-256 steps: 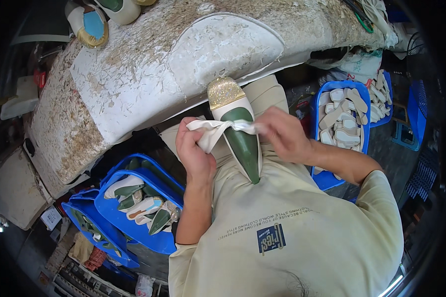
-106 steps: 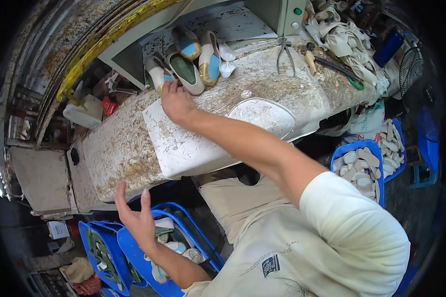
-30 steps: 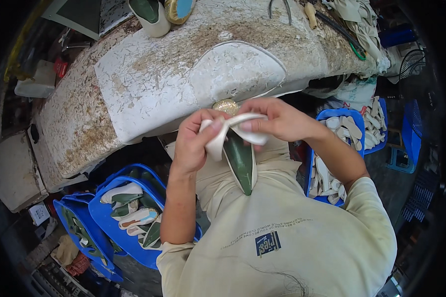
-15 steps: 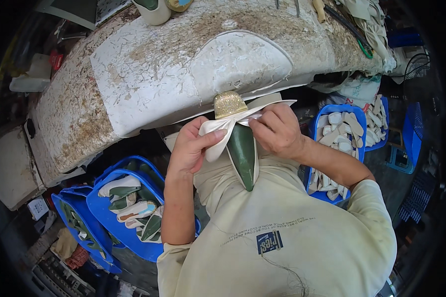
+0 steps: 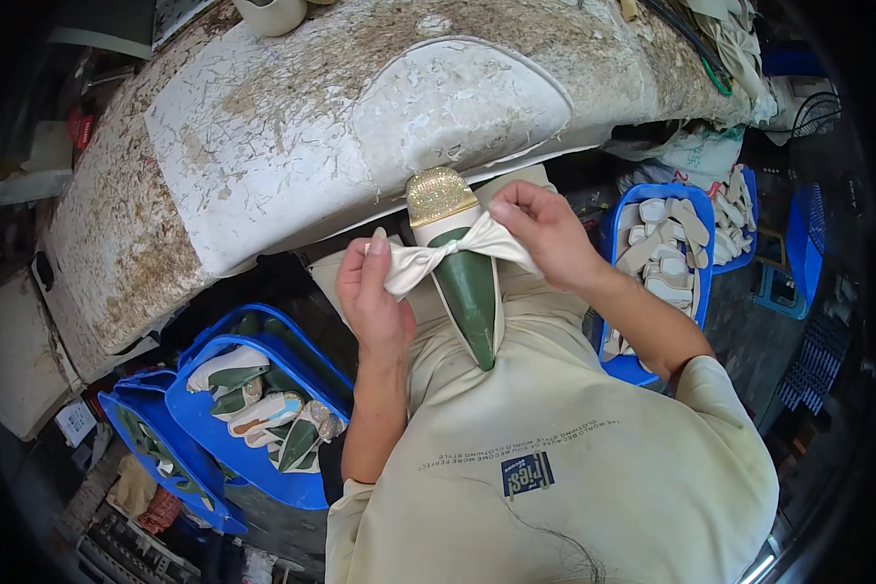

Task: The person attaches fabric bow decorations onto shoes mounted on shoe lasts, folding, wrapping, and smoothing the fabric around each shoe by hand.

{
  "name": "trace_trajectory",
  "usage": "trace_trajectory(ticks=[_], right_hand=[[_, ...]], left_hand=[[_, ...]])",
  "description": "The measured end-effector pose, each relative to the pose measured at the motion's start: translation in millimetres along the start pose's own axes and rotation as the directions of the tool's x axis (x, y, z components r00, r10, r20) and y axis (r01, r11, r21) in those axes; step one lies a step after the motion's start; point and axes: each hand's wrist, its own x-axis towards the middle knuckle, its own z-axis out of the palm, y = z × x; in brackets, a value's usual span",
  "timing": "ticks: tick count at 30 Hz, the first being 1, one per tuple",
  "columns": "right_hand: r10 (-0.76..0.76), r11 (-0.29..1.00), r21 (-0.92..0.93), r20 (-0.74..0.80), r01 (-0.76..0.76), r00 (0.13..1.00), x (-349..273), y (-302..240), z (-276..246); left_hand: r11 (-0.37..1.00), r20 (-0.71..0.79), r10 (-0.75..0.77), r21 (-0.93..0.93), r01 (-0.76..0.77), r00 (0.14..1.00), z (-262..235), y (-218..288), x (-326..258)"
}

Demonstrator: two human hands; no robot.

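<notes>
A green shoe last [image 5: 470, 311] with a glittery gold toe piece [image 5: 441, 198] lies across my lap, its narrow end pointing toward my belly. Over its middle stretches a cream knotted strap [image 5: 446, 254], twisted at the centre like a bow. My left hand [image 5: 374, 297] pinches the strap's left end between thumb and fingers. At the other end, my right hand [image 5: 540, 230] grips the strap's right side, thumb on top. Beneath the strap, a cream band [image 5: 436, 234] borders the gold part.
A worn white workbench [image 5: 292, 146] curves ahead, with a cream cup [image 5: 271, 18] at its far edge. At left, blue bins [image 5: 226, 440] hold several green lasts with cream pieces. To the right, another blue bin [image 5: 625, 216] carries pale sole-shaped pieces.
Both hands have spread the strap's ends apart and now hold it stretched as a knotted bow, lower across the last. The cream band under it has come into sight.
</notes>
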Motion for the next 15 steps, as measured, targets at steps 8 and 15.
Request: trace_trajectory(ticks=[8,15], right_hand=[[-0.255,0.961,-0.121,-0.032,0.249,0.966,28,23,-9],[-0.06,0.872,0.487,0.006,0.049,0.998,32,57,-3]], left_hand=[[0.768,0.048,0.482,0.459,-0.448,0.875,12,-31,31],[0.949,0.031,0.191,0.25,-0.193,0.981,13,-66,28]])
